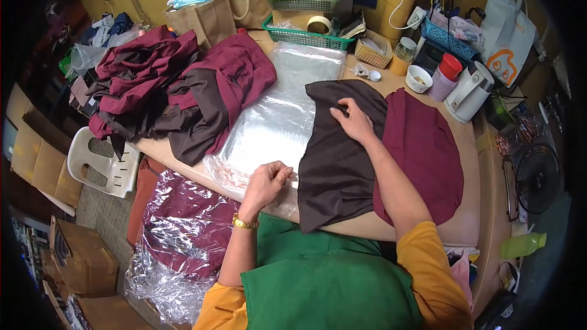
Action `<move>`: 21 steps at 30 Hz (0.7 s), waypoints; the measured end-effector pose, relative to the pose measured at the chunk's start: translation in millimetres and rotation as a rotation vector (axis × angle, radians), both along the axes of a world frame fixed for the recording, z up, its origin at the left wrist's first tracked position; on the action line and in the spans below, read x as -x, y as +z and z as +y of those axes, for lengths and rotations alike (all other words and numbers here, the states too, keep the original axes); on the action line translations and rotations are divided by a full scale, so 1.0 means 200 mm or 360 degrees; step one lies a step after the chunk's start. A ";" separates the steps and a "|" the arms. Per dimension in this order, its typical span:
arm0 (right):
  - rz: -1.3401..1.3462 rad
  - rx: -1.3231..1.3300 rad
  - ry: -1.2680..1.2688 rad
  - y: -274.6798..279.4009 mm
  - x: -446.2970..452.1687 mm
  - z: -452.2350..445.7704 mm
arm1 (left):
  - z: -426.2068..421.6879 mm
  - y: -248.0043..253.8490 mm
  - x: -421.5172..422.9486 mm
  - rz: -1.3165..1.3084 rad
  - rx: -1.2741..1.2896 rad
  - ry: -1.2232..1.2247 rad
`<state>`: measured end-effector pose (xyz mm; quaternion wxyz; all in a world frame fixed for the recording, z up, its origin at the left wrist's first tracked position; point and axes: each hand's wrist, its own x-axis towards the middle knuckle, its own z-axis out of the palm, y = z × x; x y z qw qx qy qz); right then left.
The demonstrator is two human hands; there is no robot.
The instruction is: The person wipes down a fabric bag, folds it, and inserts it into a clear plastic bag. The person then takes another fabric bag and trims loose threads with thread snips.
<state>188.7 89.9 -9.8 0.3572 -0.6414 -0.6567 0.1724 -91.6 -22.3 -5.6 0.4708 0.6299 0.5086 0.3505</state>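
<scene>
A folded garment in dark brown (339,165) and maroon (425,159) cloth lies on the table in front of me. My right hand (356,123) rests on its brown part, thumb and fingers apart and slightly curved. To the left of the garment, my left hand (269,182) is closed, its fingertips near the brown edge; what they pinch, if anything, is too small to make out. Beneath that hand and beyond it is a stack of clear plastic bags (272,123), lying flat and touching the garment's left side.
Heaped maroon and brown garments (223,82) cover the table's left end. Plastic-wrapped maroon clothing (189,226) sits below the left edge, near a white plastic chair (104,162). Along the back stand a green basket (306,38), a white bowl (418,78) and a white kettle (469,93).
</scene>
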 end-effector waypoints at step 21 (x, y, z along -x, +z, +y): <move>-0.0747 -0.0411 0.0630 0.34 0.45 -0.59 | -0.03 0.07 0.00 -0.0247 0.0063 -0.0082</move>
